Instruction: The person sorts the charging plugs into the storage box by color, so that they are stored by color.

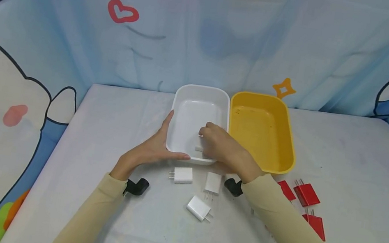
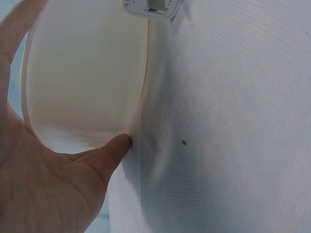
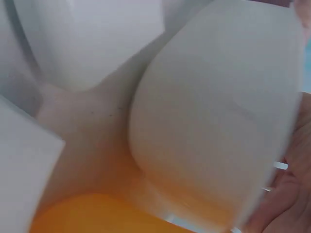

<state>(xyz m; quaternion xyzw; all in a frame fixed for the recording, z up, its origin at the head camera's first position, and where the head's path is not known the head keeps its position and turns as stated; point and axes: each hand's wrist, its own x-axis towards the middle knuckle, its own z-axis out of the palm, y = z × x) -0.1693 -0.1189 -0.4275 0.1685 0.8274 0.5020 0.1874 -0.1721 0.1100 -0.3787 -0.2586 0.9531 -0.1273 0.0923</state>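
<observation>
White tub (image 1: 198,97): left hand (image 1: 151,148) flat against side; right hand (image 1: 219,143) inside, pinching white charger (image 1: 199,148).

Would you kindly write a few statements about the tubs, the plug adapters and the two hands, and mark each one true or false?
1. The left hand rests against the outside of the white tub. True.
2. The yellow tub holds three red adapters. False: it holds none; the red adapters lie on the table in front of it.
3. The right hand reaches into the white tub. True.
4. The white tub stands to the right of the yellow one. False: it stands to its left, side by side.
5. Three white adapters lie on the table before the white tub. True.
</observation>
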